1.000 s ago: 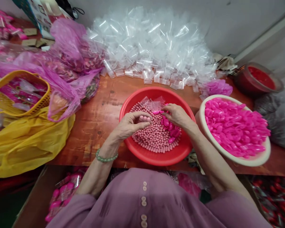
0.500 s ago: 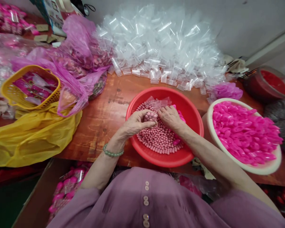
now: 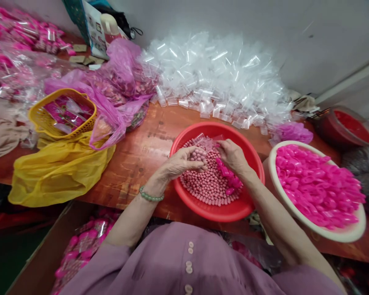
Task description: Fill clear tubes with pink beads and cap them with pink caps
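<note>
Pink beads [image 3: 210, 190] cover much of the bottom of a red basin [image 3: 215, 215]. Bright pink plastic pieces [image 3: 230, 178] lie at the right of the beads, and small clear plastic sleeves [image 3: 206, 141] lie at the back. My left hand [image 3: 183, 162] is curled round a clear container of pink beads [image 3: 198, 155], above the basin's left side. Over the back right of the beads, my right hand [image 3: 233, 155] has its fingers pressed together by the clear sleeves; what they hold, if anything, is hidden.
A heap of clear plastic boxes [image 3: 215, 78] lies behind the basin. At the right stands a cream basin [image 3: 272, 164] of pink pieces [image 3: 316, 188]. A yellow basket [image 3: 39, 119], a yellow bag [image 3: 61, 176] and a purple bag [image 3: 123, 61] lie at the left.
My right hand has lifted and shifted slightly right, uncovering more bright pink pieces. My left hand still holds the container. The whole view has shifted, with things at the left appearing further right.
</note>
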{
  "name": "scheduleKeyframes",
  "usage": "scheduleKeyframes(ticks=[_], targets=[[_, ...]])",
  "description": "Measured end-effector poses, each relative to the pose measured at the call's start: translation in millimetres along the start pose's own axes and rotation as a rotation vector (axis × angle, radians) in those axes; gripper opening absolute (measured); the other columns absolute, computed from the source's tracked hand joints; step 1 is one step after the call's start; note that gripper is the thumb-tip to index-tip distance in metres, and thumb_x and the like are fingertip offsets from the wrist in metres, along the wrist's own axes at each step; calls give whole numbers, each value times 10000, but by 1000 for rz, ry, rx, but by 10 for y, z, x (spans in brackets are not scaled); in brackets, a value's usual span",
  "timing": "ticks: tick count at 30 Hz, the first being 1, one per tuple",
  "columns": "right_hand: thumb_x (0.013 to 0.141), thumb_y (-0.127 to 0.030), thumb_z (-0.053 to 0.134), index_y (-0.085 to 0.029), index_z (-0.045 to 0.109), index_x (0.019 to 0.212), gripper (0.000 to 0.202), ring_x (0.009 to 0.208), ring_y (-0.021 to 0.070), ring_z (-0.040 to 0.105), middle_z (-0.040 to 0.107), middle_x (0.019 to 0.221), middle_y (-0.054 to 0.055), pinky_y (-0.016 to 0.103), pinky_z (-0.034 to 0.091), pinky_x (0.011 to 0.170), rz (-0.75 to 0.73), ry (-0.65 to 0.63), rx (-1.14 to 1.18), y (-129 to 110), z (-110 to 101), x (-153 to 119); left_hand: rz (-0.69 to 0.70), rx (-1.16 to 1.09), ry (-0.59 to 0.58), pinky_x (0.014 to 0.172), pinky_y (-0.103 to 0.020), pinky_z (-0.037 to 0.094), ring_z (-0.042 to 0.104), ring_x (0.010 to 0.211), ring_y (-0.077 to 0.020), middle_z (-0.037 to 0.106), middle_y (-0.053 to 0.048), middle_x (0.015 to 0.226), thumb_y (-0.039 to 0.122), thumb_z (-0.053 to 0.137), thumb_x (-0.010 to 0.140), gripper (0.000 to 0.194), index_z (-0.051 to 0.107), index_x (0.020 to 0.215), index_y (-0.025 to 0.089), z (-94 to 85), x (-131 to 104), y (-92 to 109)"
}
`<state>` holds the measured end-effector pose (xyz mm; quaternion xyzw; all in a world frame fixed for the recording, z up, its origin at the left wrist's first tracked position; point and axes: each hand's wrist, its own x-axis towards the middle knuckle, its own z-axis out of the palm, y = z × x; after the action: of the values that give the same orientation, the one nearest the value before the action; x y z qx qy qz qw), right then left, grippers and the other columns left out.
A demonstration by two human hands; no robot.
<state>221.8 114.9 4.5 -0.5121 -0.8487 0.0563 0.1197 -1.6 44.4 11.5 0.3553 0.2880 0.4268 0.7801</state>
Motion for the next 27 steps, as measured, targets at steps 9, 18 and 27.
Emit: scheduleKeyframes(ticks=[9, 18, 27], targets=[[842, -480, 627, -247, 582, 1050, 316, 831, 159, 597, 630, 946, 24, 303, 518, 815, 212, 308, 1047, -554, -152, -150, -72, -63, 60, 748, -293, 590, 746, 763, -168, 745, -75, 889, 210, 841, 704, 356, 591, 938, 115, 38, 34, 49], [884, -456, 611, -256, 576, 1035, 252, 870, 164, 616, 647, 968, 28, 316, 528, 838, 167, 389, 1056, -715, -139, -267, -105, -68, 153, 681, -268, 601, 733, 687, -139, 730, -61, 888, 140, 748, 803, 220, 569, 931, 123, 83, 33, 84], [894, -396, 670, -261, 660, 961, 151, 796, 126, 609, 650, 879, -22, 273, 516, 785, 15, 364, 1188, -811, -58, -282, -49, -149, 181, 677, -259, 601, 715, 693, -140, 681, -14, 785, 146, 826, 711, 324, 622, 956, 93, 67, 83, 71]])
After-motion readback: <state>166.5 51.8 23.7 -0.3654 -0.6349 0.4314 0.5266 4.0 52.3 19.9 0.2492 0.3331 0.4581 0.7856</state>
